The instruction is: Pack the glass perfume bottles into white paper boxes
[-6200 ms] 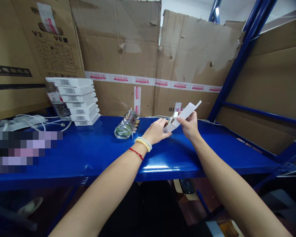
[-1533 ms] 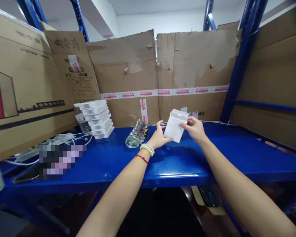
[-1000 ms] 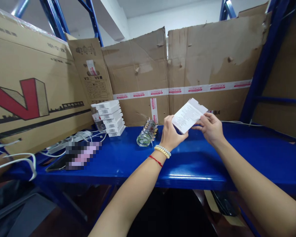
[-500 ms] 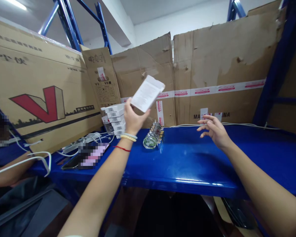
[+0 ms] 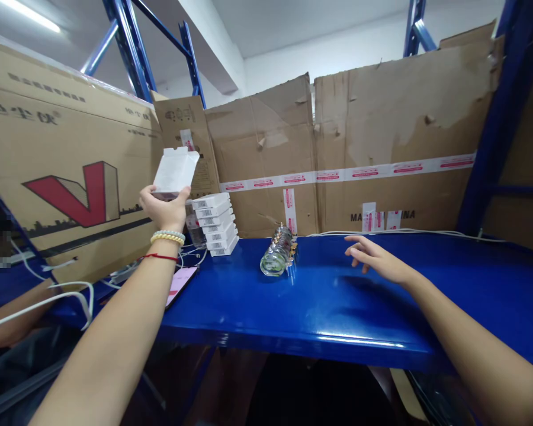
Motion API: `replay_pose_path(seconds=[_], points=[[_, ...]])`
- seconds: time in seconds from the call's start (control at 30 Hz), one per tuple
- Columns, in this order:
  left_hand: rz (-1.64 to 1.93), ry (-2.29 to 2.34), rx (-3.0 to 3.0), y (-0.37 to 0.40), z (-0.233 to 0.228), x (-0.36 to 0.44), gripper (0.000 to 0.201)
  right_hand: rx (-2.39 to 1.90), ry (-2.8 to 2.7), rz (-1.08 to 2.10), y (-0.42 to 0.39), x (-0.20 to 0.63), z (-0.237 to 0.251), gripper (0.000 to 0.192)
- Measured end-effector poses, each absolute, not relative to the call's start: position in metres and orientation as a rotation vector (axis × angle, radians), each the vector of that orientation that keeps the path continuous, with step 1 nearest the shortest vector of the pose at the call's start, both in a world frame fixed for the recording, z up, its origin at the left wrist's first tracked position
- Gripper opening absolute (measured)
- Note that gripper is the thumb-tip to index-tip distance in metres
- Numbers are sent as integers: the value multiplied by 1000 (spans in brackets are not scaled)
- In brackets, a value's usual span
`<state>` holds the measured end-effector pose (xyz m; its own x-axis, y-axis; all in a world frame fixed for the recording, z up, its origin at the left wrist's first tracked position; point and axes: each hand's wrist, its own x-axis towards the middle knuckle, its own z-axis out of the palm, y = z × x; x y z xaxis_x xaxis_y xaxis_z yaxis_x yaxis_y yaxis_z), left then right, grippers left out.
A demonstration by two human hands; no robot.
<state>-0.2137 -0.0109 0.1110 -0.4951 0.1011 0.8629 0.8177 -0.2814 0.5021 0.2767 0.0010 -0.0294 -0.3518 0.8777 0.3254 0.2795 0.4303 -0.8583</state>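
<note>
1. Since half a second back, the left hand (image 5: 163,207) had swung the small white box (image 5: 175,170) further left and a bit lower, so it sat up in the air in front of the big carton with the red V (image 5: 66,177), above and just left of the stack of white boxes (image 5: 213,223). Camera had drifted a bit too.
2. Left grip was clamped on the bottom edge of that box, thumb on one side and fingers on the other, with the box tilted and its tabbed top end up.
3. Right hand (image 5: 375,260) was holding nothing, fingers spread apart and loose, hovering just over the blue shelf (image 5: 337,307), well apart from the box.
4. Room-wise: the shelf's front edge ran across near the person, and the whole middle-to-right stretch of it was bare blue metal. Cardboard sheets (image 5: 359,136) walled off the back, and a blue upright post (image 5: 493,124) closed off the right side.
5. Counts: one box in hand, six flat white boxes in the stack as far as I could count, and one row of small glass bottles (image 5: 279,255) lying in a line; couldn't count those, too small.
6. Other stuff: the bottles lay between the two hands, nearer the back. A phone (image 5: 180,283) and white cables (image 5: 71,290) cluttered the left end of the shelf, right under the left forearm.
7. Another person's arm (image 5: 9,325) showed at the far left edge, low down.
</note>
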Motion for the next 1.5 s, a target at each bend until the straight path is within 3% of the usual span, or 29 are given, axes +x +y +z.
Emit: replay_pose_path(seconds=[0.2, 1.0, 1.5], points=[[-2072, -1511, -865, 2, 114, -215, 65, -1031, -1890, 920, 1, 277, -30, 61], [-1849, -1704, -1068, 43, 130, -191, 56, -1186, -2075, 797, -3, 276, -28, 62], [-1619, -2008, -1153, 47, 115, -190, 69, -1258, -2194, 785, -6, 276, -22, 68]])
